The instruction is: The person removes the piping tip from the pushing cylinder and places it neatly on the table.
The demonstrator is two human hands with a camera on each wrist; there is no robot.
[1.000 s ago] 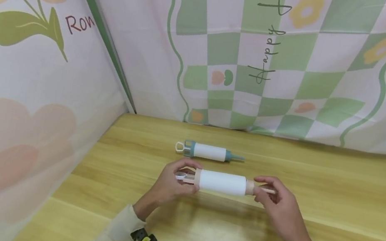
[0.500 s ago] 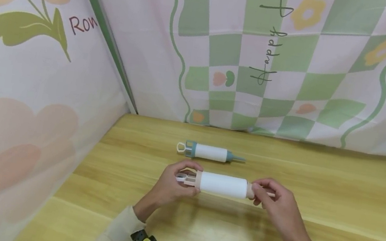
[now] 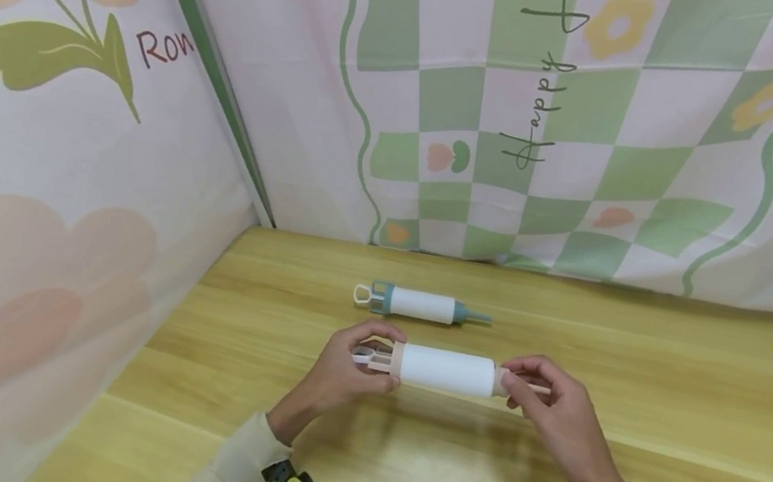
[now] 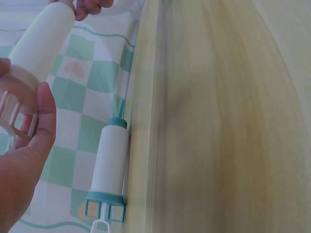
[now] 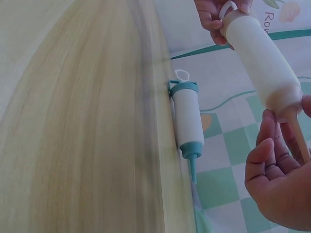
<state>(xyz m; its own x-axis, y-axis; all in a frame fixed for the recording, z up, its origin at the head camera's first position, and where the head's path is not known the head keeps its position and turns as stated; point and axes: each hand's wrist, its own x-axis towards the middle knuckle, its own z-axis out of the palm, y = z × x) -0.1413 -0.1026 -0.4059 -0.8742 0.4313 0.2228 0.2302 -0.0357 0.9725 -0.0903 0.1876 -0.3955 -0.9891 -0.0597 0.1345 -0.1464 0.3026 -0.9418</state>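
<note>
Held level above the table is a syringe-like dispenser [image 3: 448,370] with a white barrel, beige ends, a thin beige nozzle and a pale loop handle. My left hand [image 3: 341,369] grips its beige collar at the handle end, thumb and fingers on opposite sides. At the other end, my right hand [image 3: 557,407] pinches the beige nozzle cap, and the thin nozzle runs back between its fingers. In the right wrist view the nozzle [image 5: 295,131] passes into the palm. A similar dispenser [image 3: 422,306] with blue-green ends lies behind it on the table, touched by neither hand.
The wooden table [image 3: 242,387] reaches to a hanging printed cloth [image 3: 447,99] at the back. Another floral cloth [image 3: 27,159] hangs along the left side. A black strap device [image 3: 290,480] sits on the left wrist.
My right thumb and fingers have closed in on the nozzle cap and shifted slightly along it. The left hand keeps its grip, and the blue-green dispenser stays put.
</note>
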